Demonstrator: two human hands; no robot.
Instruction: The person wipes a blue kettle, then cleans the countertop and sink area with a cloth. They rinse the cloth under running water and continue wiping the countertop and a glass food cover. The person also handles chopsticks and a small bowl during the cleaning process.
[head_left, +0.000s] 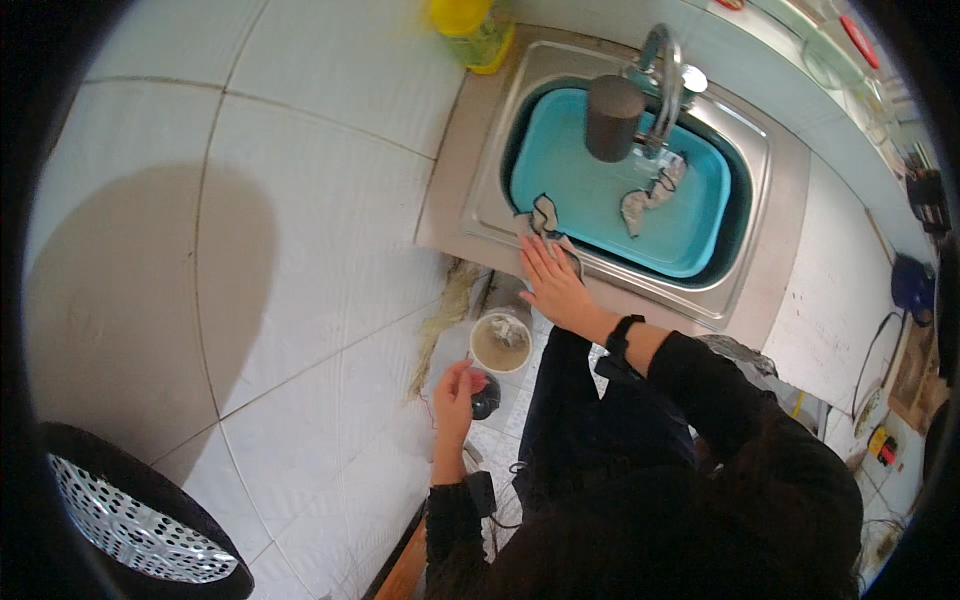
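Observation:
My right hand (559, 289) lies flat, fingers slightly spread, on a crumpled pale cloth with dark edging (546, 217) at the sink's front left rim. Part of that cloth is hidden under the fingers. Beside it, a turquoise plastic basin (577, 191) sits inside the stainless steel sink (491, 191). Another pale, dark-edged cloth (636, 206) lies in the basin, apparently in water. My left hand (454, 394) hangs low by the tiled wall, fingers loosely curled and thumb apart, with nothing visible in it. Below it is a dark rounded object (487, 397), partly hidden.
A curved metal faucet (667, 82) rises behind the basin, with a dark cylinder (615, 124) next to it. A yellow bottle (476, 34) stands at the back left corner. Below the counter is a round pale container (500, 346). A perforated metal strainer (139, 521) is at lower left.

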